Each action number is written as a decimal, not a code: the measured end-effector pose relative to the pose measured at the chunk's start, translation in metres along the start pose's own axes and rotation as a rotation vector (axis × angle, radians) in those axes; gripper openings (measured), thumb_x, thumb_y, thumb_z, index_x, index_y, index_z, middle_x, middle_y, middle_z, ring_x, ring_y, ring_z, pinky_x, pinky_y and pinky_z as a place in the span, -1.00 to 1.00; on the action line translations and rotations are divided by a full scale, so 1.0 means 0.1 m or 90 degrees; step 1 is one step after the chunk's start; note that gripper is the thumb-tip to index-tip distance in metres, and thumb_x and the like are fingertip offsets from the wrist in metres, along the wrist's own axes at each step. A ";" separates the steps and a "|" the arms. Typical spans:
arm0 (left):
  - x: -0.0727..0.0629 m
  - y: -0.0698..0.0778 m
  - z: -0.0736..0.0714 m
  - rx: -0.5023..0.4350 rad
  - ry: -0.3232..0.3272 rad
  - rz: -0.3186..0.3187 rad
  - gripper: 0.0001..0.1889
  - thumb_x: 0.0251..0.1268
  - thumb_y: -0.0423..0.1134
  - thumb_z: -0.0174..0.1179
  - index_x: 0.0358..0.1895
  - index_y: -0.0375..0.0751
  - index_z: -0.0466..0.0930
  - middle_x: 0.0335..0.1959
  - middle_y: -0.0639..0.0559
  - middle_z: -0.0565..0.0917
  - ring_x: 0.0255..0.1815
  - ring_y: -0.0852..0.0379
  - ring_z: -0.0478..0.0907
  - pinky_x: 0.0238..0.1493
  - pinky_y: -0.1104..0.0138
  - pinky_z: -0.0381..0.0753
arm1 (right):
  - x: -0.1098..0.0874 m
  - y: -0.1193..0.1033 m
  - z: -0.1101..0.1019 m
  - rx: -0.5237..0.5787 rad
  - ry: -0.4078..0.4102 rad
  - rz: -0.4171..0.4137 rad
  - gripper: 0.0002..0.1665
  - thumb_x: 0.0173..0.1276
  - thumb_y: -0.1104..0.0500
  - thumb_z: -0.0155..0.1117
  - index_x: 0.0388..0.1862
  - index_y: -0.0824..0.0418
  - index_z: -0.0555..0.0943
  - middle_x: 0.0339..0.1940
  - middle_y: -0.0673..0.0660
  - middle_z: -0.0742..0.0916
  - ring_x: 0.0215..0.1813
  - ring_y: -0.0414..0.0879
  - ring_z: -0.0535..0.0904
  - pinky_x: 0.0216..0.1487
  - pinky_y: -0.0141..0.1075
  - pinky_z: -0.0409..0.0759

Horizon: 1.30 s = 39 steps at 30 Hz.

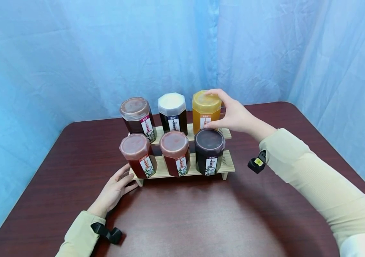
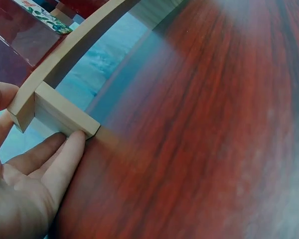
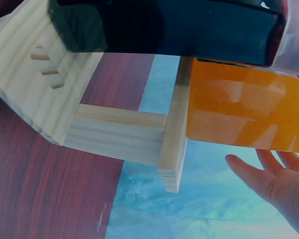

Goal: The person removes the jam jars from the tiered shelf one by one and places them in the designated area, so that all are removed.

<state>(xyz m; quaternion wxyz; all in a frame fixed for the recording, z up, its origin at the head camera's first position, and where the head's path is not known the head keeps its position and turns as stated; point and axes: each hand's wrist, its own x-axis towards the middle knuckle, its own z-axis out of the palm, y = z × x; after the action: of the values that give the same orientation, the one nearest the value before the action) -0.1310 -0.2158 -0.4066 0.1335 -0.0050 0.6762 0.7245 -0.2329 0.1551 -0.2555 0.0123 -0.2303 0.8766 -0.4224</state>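
A two-tier wooden rack (image 1: 228,162) bears several eight-sided jars. My right hand (image 1: 235,114) grips the yellow jar (image 1: 206,119) at the right of the back tier, fingers over its lid and thumb across its front. In the right wrist view this jar (image 3: 244,109) looks orange, with fingertips at its edge. Low at the rack's front left corner, my left hand (image 1: 115,191) holds the end of the lower tier. The left wrist view has fingertips (image 2: 74,142) against the rack's leg (image 2: 67,109) and another finger over the board's end.
On the back tier stand a brown-lidded jar (image 1: 135,110) and a white-lidded dark jar (image 1: 172,110). In front are two red jars, left (image 1: 138,157) and middle (image 1: 174,153), and a dark jar (image 1: 209,151). Blue curtains (image 1: 137,53) hang behind the dark wooden table (image 1: 185,214).
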 end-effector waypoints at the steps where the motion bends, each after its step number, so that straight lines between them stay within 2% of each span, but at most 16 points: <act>1: 0.00 0.00 0.00 0.002 0.001 -0.001 -0.39 0.45 -0.38 -0.16 0.48 -0.33 -0.14 0.37 -0.34 0.08 -0.07 0.27 0.53 -0.02 0.38 0.56 | 0.00 0.00 0.00 0.000 0.002 0.002 -0.01 0.01 0.15 0.53 0.37 -0.09 0.19 0.23 0.14 0.46 0.23 0.04 0.39 0.11 -0.01 0.53; 4: 0.00 0.00 0.00 0.005 0.004 -0.004 -0.40 0.45 -0.38 -0.16 0.48 -0.32 -0.14 0.37 -0.34 0.09 -0.07 0.25 0.54 -0.02 0.38 0.56 | 0.00 0.00 0.02 0.001 0.011 0.006 -0.01 0.01 0.16 0.53 0.36 -0.10 0.19 0.23 0.14 0.47 0.22 0.04 0.40 0.08 -0.01 0.54; 11: -0.01 -0.01 0.00 0.001 0.018 -0.008 -0.40 0.45 -0.38 -0.16 0.48 -0.31 -0.13 0.31 -0.28 0.14 -0.08 0.38 0.52 -0.01 0.37 0.56 | 0.02 0.00 0.05 -0.018 0.022 0.005 -0.01 -0.01 0.13 0.55 0.35 -0.12 0.20 0.23 0.15 0.49 0.23 0.06 0.40 0.16 0.05 0.43; 18: 0.00 -0.01 -0.01 0.007 0.014 -0.010 -0.39 0.46 -0.36 -0.17 0.49 -0.30 -0.15 0.35 -0.32 0.12 -0.06 0.41 0.51 0.00 0.38 0.56 | 0.03 0.00 0.07 -0.013 0.032 0.007 -0.03 -0.01 0.15 0.54 0.35 -0.13 0.23 0.21 0.14 0.51 0.21 0.06 0.41 0.14 0.06 0.44; 25: -0.02 -0.04 -0.03 0.011 0.032 -0.004 -0.39 0.45 -0.35 -0.15 0.49 -0.30 -0.12 0.29 -0.28 0.19 -0.07 0.39 0.52 -0.01 0.38 0.57 | 0.07 -0.02 0.10 -0.010 0.036 0.003 -0.02 -0.03 0.15 0.56 0.34 -0.12 0.25 0.19 0.13 0.52 0.18 0.05 0.43 0.12 0.02 0.45; 39: -0.02 -0.04 -0.05 0.020 0.037 -0.011 -0.40 0.47 -0.34 -0.19 0.50 -0.26 -0.14 0.37 -0.32 0.12 -0.07 0.43 0.51 -0.01 0.40 0.56 | 0.09 -0.02 0.15 -0.001 0.057 -0.005 -0.04 -0.05 0.18 0.56 0.33 -0.08 0.29 0.18 0.15 0.53 0.17 0.06 0.45 0.13 0.04 0.44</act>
<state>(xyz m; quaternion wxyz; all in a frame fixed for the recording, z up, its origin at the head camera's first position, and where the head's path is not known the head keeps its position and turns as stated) -0.1294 -0.2204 -0.4103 0.1198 -0.0299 0.6912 0.7120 -0.2364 0.1391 -0.2618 -0.0287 -0.2148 0.8757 -0.4315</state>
